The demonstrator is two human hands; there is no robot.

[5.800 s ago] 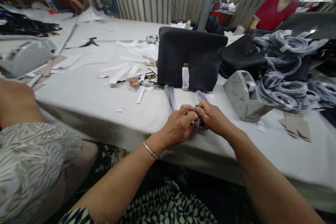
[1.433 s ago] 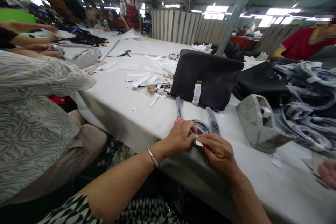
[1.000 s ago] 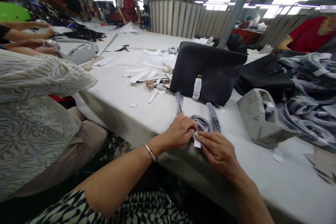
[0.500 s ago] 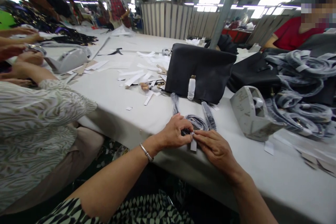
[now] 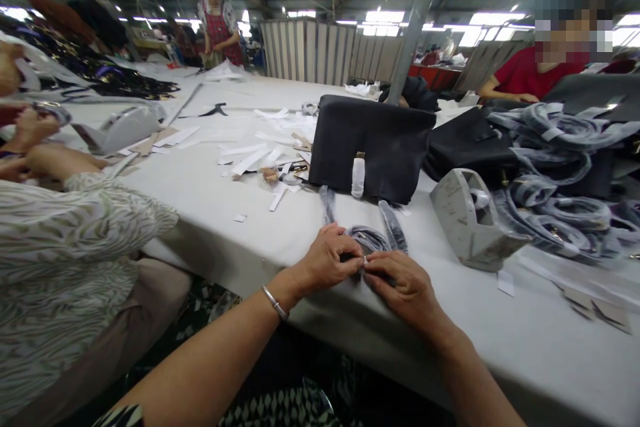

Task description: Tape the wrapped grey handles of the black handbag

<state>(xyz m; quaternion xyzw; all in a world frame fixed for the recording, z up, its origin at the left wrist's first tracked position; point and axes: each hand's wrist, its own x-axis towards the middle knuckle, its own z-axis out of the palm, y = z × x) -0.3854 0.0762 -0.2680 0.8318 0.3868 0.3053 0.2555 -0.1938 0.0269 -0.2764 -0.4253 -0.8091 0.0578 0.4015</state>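
Left hand (image 5: 327, 259): grip closed, fingertips pinched on the wrapped strap (image 5: 370, 239) near the surface edge.
Right hand (image 5: 400, 283): grip closed too, thumb and forefinger pressed on the same strap, meeting the left fingertips.
Wrapped strap: lay looped on the white surface (image 5: 200, 193), both ends running up to the black handbag (image 5: 370, 147).
Black handbag: stood upright just behind the hands, clasp wrapped in white.
Tape dispenser (image 5: 470, 220): grey, right of the hands, near but apart.
Strap pile (image 5: 560, 173): wrapped coils heaped at far right.
Paper strips (image 5: 260, 153): scattered left of the handbag.
Co-worker's sleeve (image 5: 65, 240): patterned, at left edge.
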